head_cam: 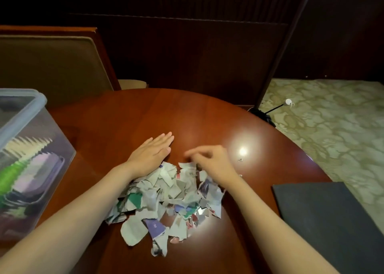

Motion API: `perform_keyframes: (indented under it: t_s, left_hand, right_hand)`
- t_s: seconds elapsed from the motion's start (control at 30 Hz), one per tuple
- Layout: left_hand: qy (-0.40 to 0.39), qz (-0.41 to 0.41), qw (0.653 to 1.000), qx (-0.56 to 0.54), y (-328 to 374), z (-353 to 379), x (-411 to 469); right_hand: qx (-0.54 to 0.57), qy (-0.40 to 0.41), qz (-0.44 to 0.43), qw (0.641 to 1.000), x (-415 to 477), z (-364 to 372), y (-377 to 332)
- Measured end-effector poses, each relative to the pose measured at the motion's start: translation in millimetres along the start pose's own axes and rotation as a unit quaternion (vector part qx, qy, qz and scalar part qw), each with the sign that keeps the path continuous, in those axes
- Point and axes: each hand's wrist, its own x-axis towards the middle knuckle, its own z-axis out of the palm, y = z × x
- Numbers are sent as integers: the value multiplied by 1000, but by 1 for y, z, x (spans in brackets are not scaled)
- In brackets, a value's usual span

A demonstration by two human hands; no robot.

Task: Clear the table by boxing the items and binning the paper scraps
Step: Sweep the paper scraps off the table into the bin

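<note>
— Reddish wood bench point(128, 118): what lies on it?
— Torn paper scraps point(166, 196), heaped mid-frame. At the left edge stands a clear box point(37, 149) holding items.
— And the hands?
— Left hand point(151, 153) lies flat, fingers straight and together, at the heap's upper left. Right hand point(209, 161) is blurred at its upper right; whether its curled fingers hold a scrap, I cannot tell.

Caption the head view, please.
Left hand flat, right hand curled, behind torn coloured paper scraps on a round reddish wooden table.
</note>
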Motion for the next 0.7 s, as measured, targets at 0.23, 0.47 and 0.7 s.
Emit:
perform_keyframes:
  t_s: [0.23,0.47,0.7]
  left_hand:
    - [-18,9,1000,-2,16,13,-33]
    - [-2,-22,1000,-15,25,14,-32]
    - [10,-40,999,24,48,21,-48]
  right_hand:
    - [-334,142,142,921,1,-36,44]
    - [-304,-17,-10,952,-13,5,21]
    - [-267,-77,-75,958,-33,22,15]
